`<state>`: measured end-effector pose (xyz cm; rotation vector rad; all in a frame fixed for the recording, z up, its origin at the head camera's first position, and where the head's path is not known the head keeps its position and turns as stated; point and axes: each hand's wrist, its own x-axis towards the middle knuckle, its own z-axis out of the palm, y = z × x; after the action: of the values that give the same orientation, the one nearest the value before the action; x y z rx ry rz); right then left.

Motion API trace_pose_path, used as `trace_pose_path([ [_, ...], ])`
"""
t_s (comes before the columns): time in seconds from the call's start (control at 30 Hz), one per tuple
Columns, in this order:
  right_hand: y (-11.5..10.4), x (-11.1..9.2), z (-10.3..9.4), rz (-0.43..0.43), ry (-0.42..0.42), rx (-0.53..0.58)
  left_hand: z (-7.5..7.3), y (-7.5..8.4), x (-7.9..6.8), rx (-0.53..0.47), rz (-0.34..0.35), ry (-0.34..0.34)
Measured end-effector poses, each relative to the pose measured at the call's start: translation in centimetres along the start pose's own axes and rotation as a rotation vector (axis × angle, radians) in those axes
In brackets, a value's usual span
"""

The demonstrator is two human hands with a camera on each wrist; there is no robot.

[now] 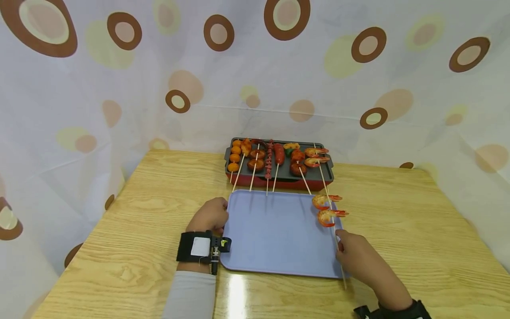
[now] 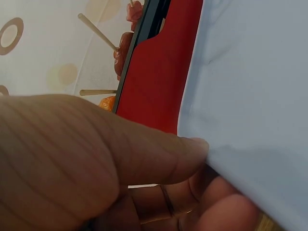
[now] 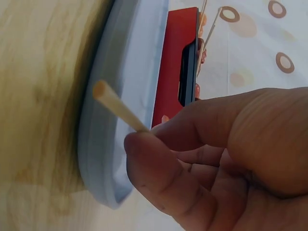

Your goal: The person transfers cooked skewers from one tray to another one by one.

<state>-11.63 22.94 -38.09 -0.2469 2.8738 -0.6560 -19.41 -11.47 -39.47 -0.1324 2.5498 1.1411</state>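
Observation:
A pale blue-lavender tray [image 1: 279, 239] lies on the table in front of me. My left hand [image 1: 209, 215] grips its left edge; in the left wrist view the thumb [image 2: 163, 156] presses from above with curled fingers beneath the rim. Over the tray's right side, my right hand [image 1: 360, 257] pinches the wooden stick of a shrimp skewer [image 1: 330, 216] between thumb and fingers. Two orange shrimp are on that stick, above the tray's far right corner. The stick's blunt end [image 3: 113, 103] pokes out of the pinch in the right wrist view.
Beyond the tray stands a red and dark grey tabletop grill [image 1: 292, 182]. Several skewers lie across it, with orange balls [image 1: 235, 157], a sausage [image 1: 279, 154], mushroom-like pieces [image 1: 256, 165] and more shrimp [image 1: 316, 161]. Their sticks reach toward the tray. A patterned cloth [image 1: 247, 66] hangs behind.

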Motion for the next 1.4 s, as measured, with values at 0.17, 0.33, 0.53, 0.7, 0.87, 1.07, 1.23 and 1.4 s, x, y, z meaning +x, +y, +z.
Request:
trace_pose_path([
  [0.17,0.0,0.0,0.2,-0.018,0.005,-0.004,0.0,0.1,0.0,0.008,-0.008,-0.004],
  [0.33,0.0,0.3,0.3,0.000,-0.025,-0.011,-0.1,0.0,0.0,0.032,-0.003,0.000],
  [0.53,0.3,0.5,0.6,0.030,-0.079,-0.023,0.1,-0.2,0.0,0.037,-0.003,0.003],
  [0.7,0.5,0.4,0.6,0.043,-0.082,-0.009,0.1,-0.3,0.1,0.032,0.011,0.009],
  [0.87,0.4,0.3,-0.5,0.073,-0.062,-0.032,0.1,-0.2,0.1,0.029,0.002,0.012],
  [1.07,0.5,-0.1,-1.6,-0.072,0.128,-0.106,-0.1,0.3,0.0,0.037,0.015,0.015],
  [1.23,0.0,0.2,-1.6,-0.139,0.172,-0.196,-0.2,0.4,-0.1,0.025,0.004,0.014],
  [1.4,-0.4,0.5,-1.1,-0.098,0.132,-0.269,0.0,0.1,0.0,0.020,0.003,0.011],
])
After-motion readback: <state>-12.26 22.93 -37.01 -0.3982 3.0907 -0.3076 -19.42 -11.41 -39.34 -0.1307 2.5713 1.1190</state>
